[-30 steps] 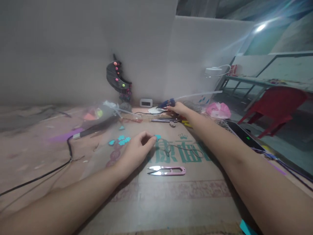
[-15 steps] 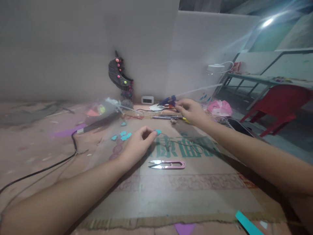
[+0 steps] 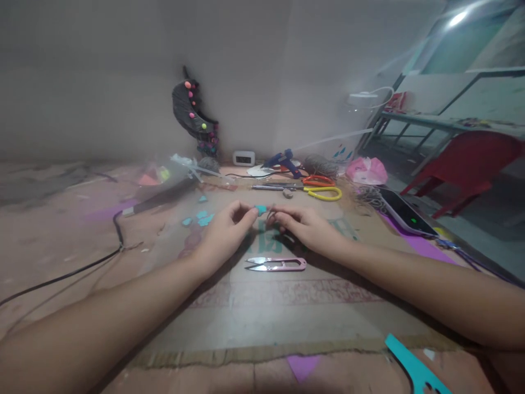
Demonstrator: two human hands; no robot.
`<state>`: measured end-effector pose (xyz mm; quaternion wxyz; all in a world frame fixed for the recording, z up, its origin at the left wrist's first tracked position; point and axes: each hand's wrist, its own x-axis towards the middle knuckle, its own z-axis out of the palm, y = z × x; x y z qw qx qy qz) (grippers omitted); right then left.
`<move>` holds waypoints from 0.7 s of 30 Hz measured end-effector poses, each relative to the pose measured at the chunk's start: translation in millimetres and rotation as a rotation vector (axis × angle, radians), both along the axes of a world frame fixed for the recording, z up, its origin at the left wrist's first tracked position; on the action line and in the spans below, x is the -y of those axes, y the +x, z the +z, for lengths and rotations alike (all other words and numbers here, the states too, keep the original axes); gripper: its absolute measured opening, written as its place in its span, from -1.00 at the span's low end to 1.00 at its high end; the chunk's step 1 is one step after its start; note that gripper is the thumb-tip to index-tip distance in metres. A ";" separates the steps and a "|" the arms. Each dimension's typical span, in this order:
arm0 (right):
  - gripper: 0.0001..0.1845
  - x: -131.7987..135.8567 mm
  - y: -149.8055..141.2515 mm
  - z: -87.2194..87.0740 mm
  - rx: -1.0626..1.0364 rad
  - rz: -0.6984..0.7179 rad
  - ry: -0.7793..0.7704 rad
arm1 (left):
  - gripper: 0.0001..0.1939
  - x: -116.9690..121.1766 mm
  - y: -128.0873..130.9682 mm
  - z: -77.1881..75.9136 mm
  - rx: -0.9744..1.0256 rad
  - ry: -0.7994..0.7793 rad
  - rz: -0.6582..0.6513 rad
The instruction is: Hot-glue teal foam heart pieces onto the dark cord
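Between thumb and fingers, my left hand (image 3: 229, 227) pinches a small turquoise cutout (image 3: 260, 209). Close beside it, my right hand (image 3: 309, 227) has its fingers closed on a thin grey cord (image 3: 270, 214), which seems to run to the cutout; whether it is fixed there I cannot tell. Pink-handled thread snips (image 3: 275, 265) lie just in front of both hands, blades to the left. Several more turquoise cutouts (image 3: 204, 218) rest to the left of my left hand, some of them flower-shaped.
Printed cardboard (image 3: 266, 323) covers the work surface. Behind my hands lie yellow-handled scissors (image 3: 328, 193), a blue glue gun (image 3: 283, 160) and a small digital clock (image 3: 243, 158). A phone (image 3: 406, 212) lies at right. A decorated dark crescent (image 3: 186, 109) leans on the wall.
My right hand has come back from near the glue gun, down and left, to meet my left hand at the turquoise cutout. The yellow-handled scissors it covered now show. The view has shifted slightly.
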<state>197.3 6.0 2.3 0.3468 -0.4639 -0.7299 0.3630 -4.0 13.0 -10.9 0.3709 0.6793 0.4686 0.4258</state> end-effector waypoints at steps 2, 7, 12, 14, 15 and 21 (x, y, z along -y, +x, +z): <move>-0.63 -3.6 -1.1 -2.2 -0.215 -0.036 -0.095 | -0.73 1.2 0.3 0.9 -0.025 -0.001 -0.013; -0.69 -1.7 -5.2 -3.5 -0.452 -0.062 -0.138 | -0.76 3.7 1.4 3.1 -0.063 -0.029 -0.059; -0.86 0.1 -5.8 -1.7 -0.384 -0.059 -0.089 | -0.79 5.4 3.2 4.8 -0.075 -0.028 -0.099; -0.87 -0.2 -5.7 -0.5 -0.359 -0.054 -0.074 | -0.79 6.5 3.7 5.6 -0.094 -0.014 -0.112; -0.87 -0.3 -5.8 0.1 -0.348 -0.051 -0.069 | -0.79 7.1 3.8 6.2 -0.105 -0.010 -0.119; -0.85 1.6 -7.2 1.9 -0.296 -0.049 -0.072 | -0.80 11.2 3.8 10.5 -0.144 0.004 -0.167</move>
